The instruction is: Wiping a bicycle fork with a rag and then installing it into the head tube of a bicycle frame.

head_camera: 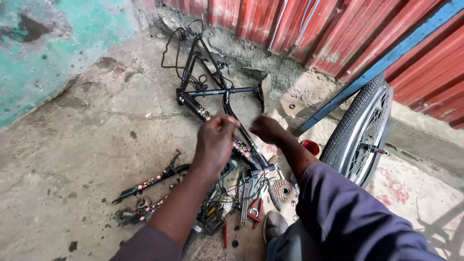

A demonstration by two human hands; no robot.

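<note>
Tools lie nearest, scattered on the concrete floor (72, 159) by the person's shoe (274, 224): one pair of red-handled pliers (254, 209), one spanner (245, 198), one cog cluster (283, 190), and a tangle of black cables (227, 186) too knotted to count. Left of these lie two decorated black frame pieces (150, 182) — fork or stay parts, hard to tell which.

Above them both hands are raised over the bicycle frame (212, 104). The left hand (216, 140) has its grip pinched together, fingertips closed on something too small to make out; the right hand (267, 129) is curled shut as well, and I cannot tell whether it holds anything. The two hands sit close, not touching, over the frame's patterned lower tube.

Judging by that pinch, the work in hand looks like fine handling of a small part or cable end. It would go best with the piece kept low over the frame so a drop lands among the parts — not in the grit — and with one hand steadying while the other works.

Further off, one frame lies on its side with one chain (169, 46) draped at its far end. One wheel (360, 130) with its tyre leans to the right by a blue bar (386, 60), one red reflector (310, 146) beside it. Beyond stands the red corrugated wall (299, 24).
</note>
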